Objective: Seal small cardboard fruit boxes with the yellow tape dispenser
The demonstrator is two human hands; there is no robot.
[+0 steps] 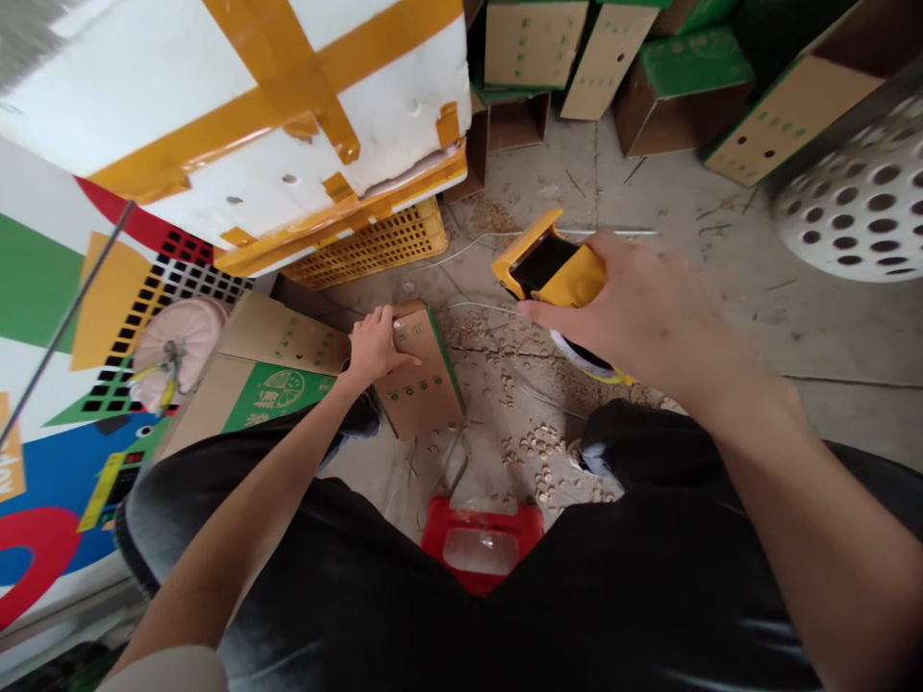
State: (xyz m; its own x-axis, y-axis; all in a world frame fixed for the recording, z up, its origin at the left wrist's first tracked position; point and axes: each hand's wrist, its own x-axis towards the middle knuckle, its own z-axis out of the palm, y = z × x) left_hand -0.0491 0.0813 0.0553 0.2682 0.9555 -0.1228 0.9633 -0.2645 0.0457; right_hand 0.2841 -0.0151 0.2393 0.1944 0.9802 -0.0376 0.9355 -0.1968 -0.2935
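My left hand (373,348) grips the top edge of a small kraft cardboard box (419,377) with green trim and rows of small holes. The box stands on the concrete floor, tilted slightly, next to a larger flattened-looking carton (266,370) with a green printed panel. My right hand (635,312) is closed around a yellow handheld tape dispenser (554,269), held in the air above the floor to the right of the box. Its black opening faces up and to the left. My fingers hide part of its body.
A white foam box (237,115) strapped with yellow tape rests on a yellow plastic crate (367,245). Several open cartons (682,91) lie at the back. A white perforated basket (858,202) sits at right, a red stool (482,543) lies ahead of my legs, and shell-like scraps litter the floor.
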